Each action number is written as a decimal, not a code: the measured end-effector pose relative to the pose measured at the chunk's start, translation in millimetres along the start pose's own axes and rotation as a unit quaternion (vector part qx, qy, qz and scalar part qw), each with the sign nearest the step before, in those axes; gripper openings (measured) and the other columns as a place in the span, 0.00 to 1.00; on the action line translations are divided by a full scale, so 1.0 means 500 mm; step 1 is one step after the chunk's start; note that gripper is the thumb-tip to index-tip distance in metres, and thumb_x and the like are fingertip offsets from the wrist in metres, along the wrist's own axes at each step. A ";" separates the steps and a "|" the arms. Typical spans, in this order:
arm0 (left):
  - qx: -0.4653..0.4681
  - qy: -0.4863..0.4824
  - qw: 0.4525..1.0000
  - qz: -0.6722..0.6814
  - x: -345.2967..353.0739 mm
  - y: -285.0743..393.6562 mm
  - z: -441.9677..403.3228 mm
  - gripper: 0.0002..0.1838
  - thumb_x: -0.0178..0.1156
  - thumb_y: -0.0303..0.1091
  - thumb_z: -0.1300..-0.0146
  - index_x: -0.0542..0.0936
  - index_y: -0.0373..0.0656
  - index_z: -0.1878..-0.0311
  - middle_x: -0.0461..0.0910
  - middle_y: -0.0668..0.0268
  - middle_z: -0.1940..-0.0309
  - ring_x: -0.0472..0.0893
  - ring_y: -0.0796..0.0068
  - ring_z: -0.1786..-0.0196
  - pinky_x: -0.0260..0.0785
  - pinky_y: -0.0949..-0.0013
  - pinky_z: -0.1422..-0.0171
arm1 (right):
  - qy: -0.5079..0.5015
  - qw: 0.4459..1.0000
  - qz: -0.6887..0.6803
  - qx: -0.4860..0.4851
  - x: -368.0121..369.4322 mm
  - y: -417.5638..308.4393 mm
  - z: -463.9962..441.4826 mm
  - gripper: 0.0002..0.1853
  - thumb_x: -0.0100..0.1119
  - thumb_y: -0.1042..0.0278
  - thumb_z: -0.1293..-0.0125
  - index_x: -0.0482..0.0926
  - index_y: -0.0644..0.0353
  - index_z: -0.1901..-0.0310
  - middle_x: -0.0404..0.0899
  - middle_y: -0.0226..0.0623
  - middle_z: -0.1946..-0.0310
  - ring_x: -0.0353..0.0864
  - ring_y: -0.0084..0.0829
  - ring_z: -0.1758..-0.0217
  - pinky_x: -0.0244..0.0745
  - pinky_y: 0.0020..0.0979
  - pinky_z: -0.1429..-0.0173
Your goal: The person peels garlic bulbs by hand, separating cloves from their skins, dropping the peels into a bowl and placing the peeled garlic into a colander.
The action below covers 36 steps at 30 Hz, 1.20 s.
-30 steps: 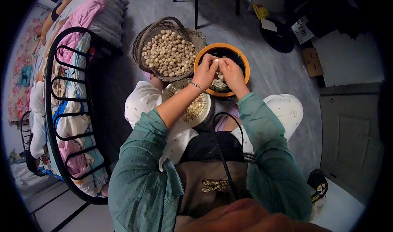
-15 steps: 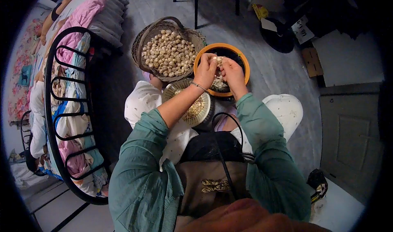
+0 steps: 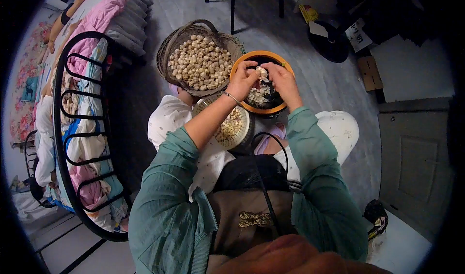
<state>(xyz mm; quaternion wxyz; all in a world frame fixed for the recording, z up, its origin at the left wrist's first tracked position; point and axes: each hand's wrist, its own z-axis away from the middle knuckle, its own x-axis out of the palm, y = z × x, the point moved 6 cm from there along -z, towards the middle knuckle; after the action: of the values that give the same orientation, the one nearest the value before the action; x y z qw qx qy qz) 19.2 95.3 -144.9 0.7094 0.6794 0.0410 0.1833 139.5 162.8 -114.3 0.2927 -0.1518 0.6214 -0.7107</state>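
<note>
My left hand and my right hand meet over an orange-rimmed tub. Between their fingertips is a pale garlic bulb, with loose papery skin hanging below it. Both hands are closed on it in a pinch. Garlic skins lie on the dark lining inside the tub. Left of the tub stands a woven basket heaped with whole garlic bulbs. Below my left wrist, a pale colander holds peeled garlic cloves, partly hidden by my forearm.
A bed with a black metal frame and piled bedding runs along the left; part of another person is on it. Dark chair legs stand ahead on the grey floor. A cardboard box and a grey cabinet door are at right.
My right hand has shifted slightly right and its fingers have spread a little from the left hand. More of the garlic bulb and the skins in the tub now show.
</note>
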 end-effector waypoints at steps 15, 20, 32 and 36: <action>0.025 -0.044 0.977 -0.208 0.027 0.033 0.013 0.21 0.44 0.47 0.32 0.70 0.36 0.66 0.73 0.56 0.77 0.75 0.60 0.74 0.67 0.62 0.70 | 0.049 0.990 -0.037 -0.124 0.031 0.000 0.009 0.13 0.47 0.59 0.30 0.73 0.62 0.57 0.75 0.31 0.71 0.70 0.20 0.69 0.68 0.27 0.62; 0.144 -0.030 0.927 -0.345 0.039 0.070 0.028 0.19 0.42 0.44 0.32 0.69 0.35 0.67 0.73 0.46 0.75 0.73 0.41 0.68 0.64 0.51 0.65 | 0.057 0.988 0.023 -0.142 0.036 -0.031 0.030 0.13 0.46 0.58 0.30 0.71 0.61 0.61 0.76 0.33 0.70 0.72 0.24 0.68 0.69 0.29 0.63; -0.029 -0.066 0.966 -0.247 0.036 0.066 0.027 0.18 0.47 0.45 0.35 0.67 0.36 0.66 0.74 0.47 0.76 0.74 0.43 0.69 0.64 0.50 0.66 | 0.042 0.997 -0.063 -0.026 0.029 0.007 0.013 0.12 0.43 0.56 0.29 0.71 0.54 0.58 0.69 0.23 0.73 0.66 0.14 0.74 0.61 0.19 0.76; 0.129 -0.078 0.913 -0.378 0.035 0.080 0.021 0.16 0.47 0.43 0.34 0.66 0.36 0.66 0.72 0.47 0.77 0.73 0.47 0.71 0.64 0.54 0.68 | -0.027 0.985 -0.162 0.049 0.037 -0.002 0.025 0.11 0.43 0.55 0.29 0.70 0.52 0.57 0.66 0.20 0.75 0.62 0.10 0.77 0.53 0.16 0.80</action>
<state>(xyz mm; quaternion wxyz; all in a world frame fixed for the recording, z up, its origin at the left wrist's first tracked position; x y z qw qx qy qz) 30.8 91.3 -101.7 0.6326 0.7109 0.2630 -0.1593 132.2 141.7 -113.7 0.1973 -0.2550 0.5446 -0.7742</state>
